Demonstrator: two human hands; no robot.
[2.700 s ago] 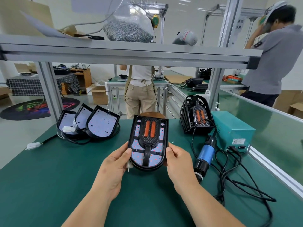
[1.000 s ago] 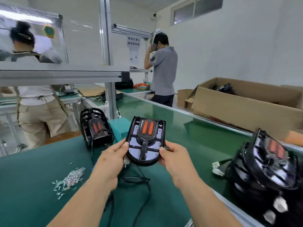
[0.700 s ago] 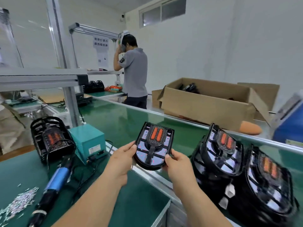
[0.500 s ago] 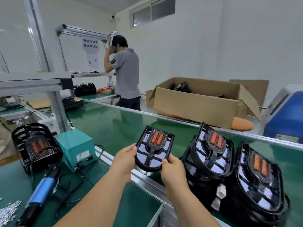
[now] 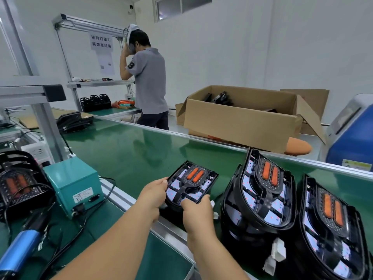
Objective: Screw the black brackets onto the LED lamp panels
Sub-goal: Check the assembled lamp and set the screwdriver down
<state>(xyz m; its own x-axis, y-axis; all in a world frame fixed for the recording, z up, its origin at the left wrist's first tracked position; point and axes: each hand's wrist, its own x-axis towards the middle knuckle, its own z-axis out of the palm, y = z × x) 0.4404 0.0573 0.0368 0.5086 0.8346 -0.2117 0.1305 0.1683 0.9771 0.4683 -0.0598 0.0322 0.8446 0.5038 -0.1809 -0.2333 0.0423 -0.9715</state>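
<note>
Far beyond the left hand [image 5: 154, 196], a white paper sign [image 5: 101, 42] hanging from the aluminium frame [image 5: 88, 24] carries two lines of dark Chinese characters, seemingly mirrored and not surely readable. The dark sleeve patch [image 5: 131, 65] on the standing person's grey shirt [image 5: 150, 81] shows a white 8. The print on the small white label [image 5: 83, 196] on the teal metal box [image 5: 68, 176], left of that hand, is too fine to read. So is the yellow-green sticker [image 5: 356, 164] on the blue machine [image 5: 349, 146], up and right of the right hand [image 5: 196, 212].

Black bracket [image 5: 184, 191] with two orange strips [image 5: 194, 175] over a white panel [image 5: 202, 190] speckled red, glossy green belt [image 5: 129, 154], teal box [image 5: 70, 178], blue screwdriver [image 5: 20, 251], brown carton [image 5: 238, 122], grey shirt [image 5: 150, 77] on the far person.
</note>
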